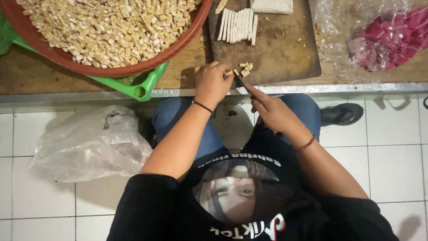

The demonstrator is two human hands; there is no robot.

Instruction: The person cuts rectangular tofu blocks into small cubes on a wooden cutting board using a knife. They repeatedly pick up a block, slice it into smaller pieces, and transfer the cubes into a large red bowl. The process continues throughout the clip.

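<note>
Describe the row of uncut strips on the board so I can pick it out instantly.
Find the dark wooden cutting board right of the big red basin. Near its far edge lies the row of pale strips, side by side. Unlike the small cubes by the left hand, they are long.

A low wooden table (26,78) with a metal front edge carries a dark cutting board (285,49), a green stand (142,87) under a red basin (111,69), and crumpled clear plastic (339,40); beside it, the white tiled floor (392,169) holds a clear plastic bag (84,145) and a black sandal (341,114).
</note>
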